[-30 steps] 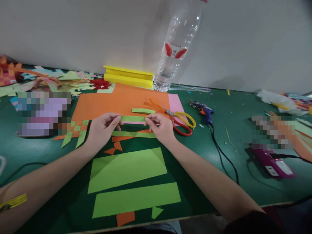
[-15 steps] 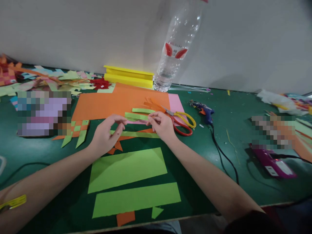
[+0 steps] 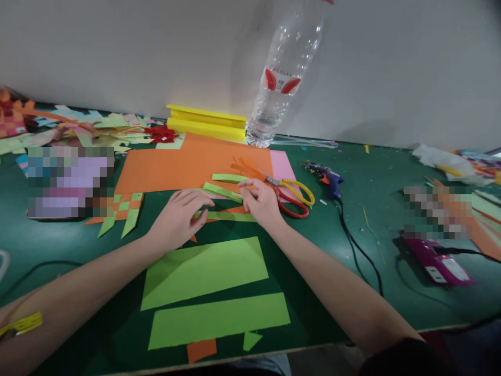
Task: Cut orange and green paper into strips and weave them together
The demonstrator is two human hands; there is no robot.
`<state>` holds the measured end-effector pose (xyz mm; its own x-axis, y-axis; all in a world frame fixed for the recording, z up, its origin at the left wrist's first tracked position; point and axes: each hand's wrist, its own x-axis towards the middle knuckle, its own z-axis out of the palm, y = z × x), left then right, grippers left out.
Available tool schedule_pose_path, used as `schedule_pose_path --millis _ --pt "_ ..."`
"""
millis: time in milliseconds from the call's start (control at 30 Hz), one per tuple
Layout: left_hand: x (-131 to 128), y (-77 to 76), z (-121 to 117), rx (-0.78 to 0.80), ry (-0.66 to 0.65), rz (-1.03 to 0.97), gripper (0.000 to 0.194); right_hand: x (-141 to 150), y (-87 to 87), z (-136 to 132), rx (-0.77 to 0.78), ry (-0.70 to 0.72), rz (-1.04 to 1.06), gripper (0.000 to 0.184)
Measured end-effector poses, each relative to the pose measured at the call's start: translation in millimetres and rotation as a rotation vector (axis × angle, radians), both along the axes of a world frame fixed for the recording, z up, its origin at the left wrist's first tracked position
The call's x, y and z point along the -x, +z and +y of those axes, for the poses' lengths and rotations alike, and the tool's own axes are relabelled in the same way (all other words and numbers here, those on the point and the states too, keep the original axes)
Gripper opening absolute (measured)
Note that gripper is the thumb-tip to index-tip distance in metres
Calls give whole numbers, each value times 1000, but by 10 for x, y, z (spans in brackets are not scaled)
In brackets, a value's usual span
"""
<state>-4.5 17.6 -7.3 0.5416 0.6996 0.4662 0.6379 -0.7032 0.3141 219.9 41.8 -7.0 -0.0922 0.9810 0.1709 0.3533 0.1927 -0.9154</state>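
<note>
My right hand (image 3: pixel 259 201) pinches the right end of a narrow green paper strip (image 3: pixel 223 192), which slants up to the left. Just below and left of that strip is my left hand (image 3: pixel 182 216), its fingers curved and apart from the thumb, with nothing gripped. Beneath both hands a longer green strip (image 3: pixel 230 215) lies across the table over some orange pieces. Another short green strip (image 3: pixel 228 178) rests on the orange paper sheet (image 3: pixel 156 169). Scissors (image 3: pixel 293 196) with one red and one yellow handle lie right beside my right hand.
Two wide green paper pieces (image 3: pixel 207 271) lie in front of me. A blue glue gun (image 3: pixel 331 180) with its cord is at right, beyond it a purple power strip (image 3: pixel 440 261). A water bottle (image 3: pixel 274 99) leans against the wall. A woven orange-green piece (image 3: pixel 127 209) lies left.
My left hand has moved right and slightly nearer me. The strip in my right hand has turned from nearly level to slanting, its right end lower. My right hand has barely moved.
</note>
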Motion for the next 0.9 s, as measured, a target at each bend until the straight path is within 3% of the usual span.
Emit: schedule_pose_path --millis 300,633,900 --pt "-3 -13 8 6 -32 137 22 2 2 -4 -28 1 18 10" --pt "11 -46 41 59 -58 127 14 5 5 2 -21 2 22 11" --pt "3 -12 30 75 -50 96 21 3 8 -1 -25 5 31 10"
